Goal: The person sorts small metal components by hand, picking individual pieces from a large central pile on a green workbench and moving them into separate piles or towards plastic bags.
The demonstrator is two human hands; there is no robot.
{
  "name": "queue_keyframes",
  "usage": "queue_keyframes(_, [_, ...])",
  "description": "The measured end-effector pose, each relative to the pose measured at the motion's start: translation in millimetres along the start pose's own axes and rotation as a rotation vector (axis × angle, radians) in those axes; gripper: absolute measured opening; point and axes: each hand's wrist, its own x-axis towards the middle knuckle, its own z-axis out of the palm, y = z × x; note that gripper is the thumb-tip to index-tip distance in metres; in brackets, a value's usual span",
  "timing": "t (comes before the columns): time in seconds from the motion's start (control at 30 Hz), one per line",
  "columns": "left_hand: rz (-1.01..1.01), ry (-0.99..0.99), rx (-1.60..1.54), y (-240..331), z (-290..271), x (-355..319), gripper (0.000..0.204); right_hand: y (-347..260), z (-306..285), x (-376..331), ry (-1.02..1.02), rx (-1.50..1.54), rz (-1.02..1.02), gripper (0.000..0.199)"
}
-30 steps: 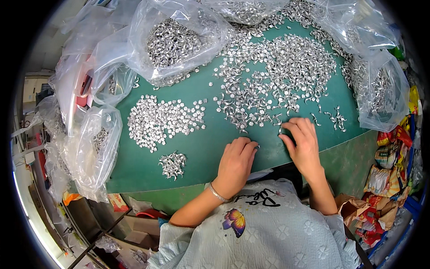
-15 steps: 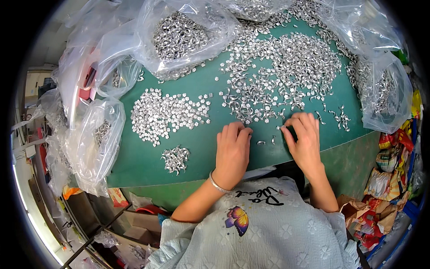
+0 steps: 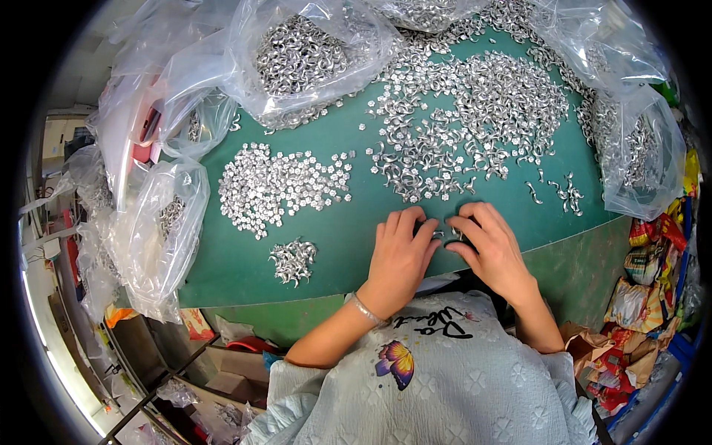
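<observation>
On the near side of the heap (image 3: 512,104) of curved and flower-shaped silver parts, the left hand (image 3: 404,248) and the right hand (image 3: 486,241) face each other low over the green table (image 3: 337,274). Between their fingertips, nearer the person than the heap, shows a small silver part (image 3: 438,233), half hidden; a second glint appears beside the right fingertips. The fingers of each hand bend toward the thumb, but whether either grip is clamped on a part or merely touches one cannot be told. For clean handling, the wrists are best kept low and each part pinched lightly between thumb and forefinger, since pieces so small and curved would probably slip under a hard squeeze; hooked ends could also catch on one another, so taking them singly seems advisable. Left of the heap lie a flower pile (image 3: 274,189) and, nearer the person, a small pile (image 3: 294,261) of curved parts. Clear plastic containers flank the heap: to its left, a large bag (image 3: 241,63) holds a mass of curved parts; to its right, a side bag (image 3: 630,204) holds more; farther left of it, a slack bag (image 3: 148,252) contains some, partly veiled by folds.
</observation>
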Motion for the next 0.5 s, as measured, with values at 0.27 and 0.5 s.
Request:
queue_keyframes(0.27, [-0.103, 0.067, -0.077, -13, -7, -17, 0.032, 15, -9, -10, 0.084, -0.039, 0.086, 0.026])
queue_keyframes(0.5, [-0.164, 0.094, 0.020, -6, -13, -20, 0.035, -3, 17, -4, 0.050, 0.044, -0.034, 0.026])
